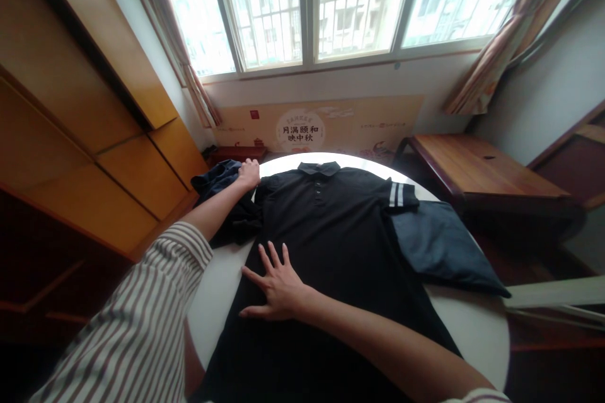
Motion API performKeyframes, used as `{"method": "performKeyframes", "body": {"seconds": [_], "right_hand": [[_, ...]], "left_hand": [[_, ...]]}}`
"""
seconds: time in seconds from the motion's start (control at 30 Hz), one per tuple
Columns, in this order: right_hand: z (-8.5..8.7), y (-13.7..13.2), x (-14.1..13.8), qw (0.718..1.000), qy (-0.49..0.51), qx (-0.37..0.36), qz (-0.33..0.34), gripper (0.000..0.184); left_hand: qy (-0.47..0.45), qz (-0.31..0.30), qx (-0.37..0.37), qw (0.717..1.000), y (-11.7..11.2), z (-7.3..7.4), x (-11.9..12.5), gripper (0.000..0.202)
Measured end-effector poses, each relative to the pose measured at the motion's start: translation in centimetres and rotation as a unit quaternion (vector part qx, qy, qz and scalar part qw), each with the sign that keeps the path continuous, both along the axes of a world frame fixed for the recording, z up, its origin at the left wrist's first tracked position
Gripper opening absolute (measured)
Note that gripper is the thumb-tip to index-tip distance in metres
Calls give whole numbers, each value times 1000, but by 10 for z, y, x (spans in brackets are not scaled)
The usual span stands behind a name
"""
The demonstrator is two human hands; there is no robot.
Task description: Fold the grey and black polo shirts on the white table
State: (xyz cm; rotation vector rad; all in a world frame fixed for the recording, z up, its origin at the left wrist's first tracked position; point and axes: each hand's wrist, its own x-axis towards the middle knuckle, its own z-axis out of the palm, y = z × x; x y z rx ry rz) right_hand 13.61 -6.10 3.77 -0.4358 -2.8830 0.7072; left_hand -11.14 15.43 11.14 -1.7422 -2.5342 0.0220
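A black polo shirt (331, 245) lies spread face up on a round white table (477, 324), collar toward the window, with white stripes on its right sleeve. My right hand (276, 286) rests flat on the shirt's lower left part, fingers spread. My left hand (249, 173) reaches to the shirt's left shoulder at the far left table edge, its fingers curled on the dark fabric of the left sleeve, next to a crumpled dark blue garment (222, 186).
A folded dark blue garment (439, 245) lies on the table's right side. A wooden side table (477, 167) stands at the right, orange cabinets (123, 157) at the left. A printed cardboard panel (321, 126) leans under the window.
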Motion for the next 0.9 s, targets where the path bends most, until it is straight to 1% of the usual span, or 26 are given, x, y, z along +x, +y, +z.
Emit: {"method": "performKeyframes", "body": {"seconds": [0.07, 0.13, 0.23, 0.27, 0.3, 0.37, 0.4, 0.47, 0.57, 0.63, 0.7, 0.77, 0.83, 0.9], "right_hand": [[1, 0, 0, 1000, -2, 0, -2, 95], [2, 0, 1, 1000, -4, -2, -1, 95], [4, 0, 1, 1000, -1, -3, 3, 94], [5, -1, 2, 1000, 1, -2, 4, 94], [5, -1, 2, 1000, 3, 0, 4, 93], [5, -1, 2, 1000, 5, 5, 1, 93], [4, -2, 3, 1000, 6, 7, 0, 93], [3, -2, 4, 1000, 12, 6, 1, 91], [2, -4, 5, 1000, 23, 4, 5, 90], [2, -5, 5, 1000, 19, 7, 4, 89], [2, -6, 5, 1000, 10, 15, 1, 89], [2, -6, 4, 1000, 4, 25, -3, 89], [2, -6, 4, 999, 0, 36, -6, 88], [2, -8, 3, 999, -5, 45, -10, 87]], "left_hand": [[-1, -47, 11, 999, 4, -3, 8, 49], [-15, -87, -2, 996, 11, -9, 21, 44], [-37, -109, -44, 992, 19, -29, 43, 39], [-41, -106, -57, 992, 20, -38, 51, 41], [-44, -98, -66, 992, 20, -47, 58, 46], [-44, -70, -69, 994, 18, -63, 69, 64], [-44, -55, -67, 995, 18, -70, 72, 72], [-47, -30, -64, 996, 18, -78, 74, 80], [-56, -8, -65, 996, 23, -80, 70, 86], [-59, 1, -64, 996, 27, -78, 69, 87], [-57, 4, -59, 997, 30, -75, 74, 84], [-53, -15, -46, 997, 30, -73, 87, 77], [-58, -57, -41, 996, 29, -74, 106, 71], [-77, -101, -53, 990, 26, -78, 124, 68]]}}
